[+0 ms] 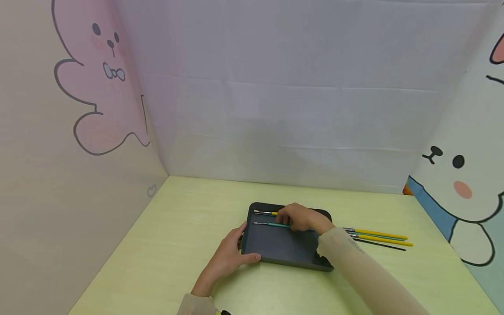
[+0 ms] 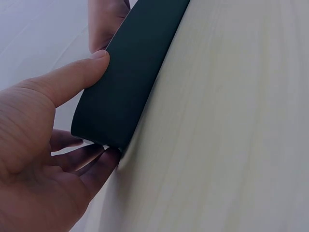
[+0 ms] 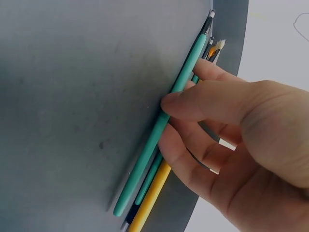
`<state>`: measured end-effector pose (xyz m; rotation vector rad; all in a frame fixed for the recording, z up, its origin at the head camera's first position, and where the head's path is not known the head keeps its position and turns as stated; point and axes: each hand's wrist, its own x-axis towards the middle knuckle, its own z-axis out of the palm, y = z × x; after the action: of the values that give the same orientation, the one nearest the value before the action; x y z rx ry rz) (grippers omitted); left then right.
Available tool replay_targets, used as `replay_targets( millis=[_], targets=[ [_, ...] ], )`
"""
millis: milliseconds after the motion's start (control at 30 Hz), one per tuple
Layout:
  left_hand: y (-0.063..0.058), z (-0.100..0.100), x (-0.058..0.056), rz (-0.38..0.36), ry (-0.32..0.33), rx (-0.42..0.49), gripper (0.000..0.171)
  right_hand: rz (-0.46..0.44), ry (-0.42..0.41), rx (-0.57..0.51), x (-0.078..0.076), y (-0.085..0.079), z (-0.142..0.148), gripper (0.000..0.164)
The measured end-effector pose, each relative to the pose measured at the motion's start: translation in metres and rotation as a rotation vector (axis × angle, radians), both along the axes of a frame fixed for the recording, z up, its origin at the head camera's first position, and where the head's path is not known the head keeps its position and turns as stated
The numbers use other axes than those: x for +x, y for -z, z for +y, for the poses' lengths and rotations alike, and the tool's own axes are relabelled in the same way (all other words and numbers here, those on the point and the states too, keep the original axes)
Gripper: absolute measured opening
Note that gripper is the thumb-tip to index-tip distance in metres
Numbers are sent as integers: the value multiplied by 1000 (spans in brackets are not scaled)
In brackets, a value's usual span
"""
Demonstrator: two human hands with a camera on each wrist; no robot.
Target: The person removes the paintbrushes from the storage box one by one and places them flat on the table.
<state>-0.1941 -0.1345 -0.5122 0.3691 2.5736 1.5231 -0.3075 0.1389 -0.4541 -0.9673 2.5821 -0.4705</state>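
A dark grey rectangular tray (image 1: 275, 245) lies on the table. My left hand (image 1: 228, 251) grips its near left corner, the thumb against the front wall (image 2: 123, 72) and the other fingers round the left side. Over the tray, my right hand (image 1: 301, 216) pinches a teal paintbrush (image 3: 149, 140) between thumb and fingers, its bristles pointing left. Beside it along the tray's far side lie a yellow-handled paintbrush (image 3: 150, 195) and a second teal one (image 3: 148, 179), partly hidden behind my fingers.
To the right of the tray, several paintbrushes lie on the pale wooden table (image 1: 189, 205), among them yellow ones (image 1: 382, 234) and a thin black one (image 1: 383, 245). Fabric screens with cartoon animals stand at the left and right, and a plain white one (image 1: 275, 131) at the back.
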Motion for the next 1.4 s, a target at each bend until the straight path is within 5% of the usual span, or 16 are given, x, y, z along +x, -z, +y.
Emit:
replay_targets(
  millis=[500,1400],
  targets=[
    [0,0,1,1,2,-2,111,43,-103,-74,2,-7,15,44],
    [0,-3,1,23,9,-13,111,60,-73,-191,16,-47,80,47]
  ],
)
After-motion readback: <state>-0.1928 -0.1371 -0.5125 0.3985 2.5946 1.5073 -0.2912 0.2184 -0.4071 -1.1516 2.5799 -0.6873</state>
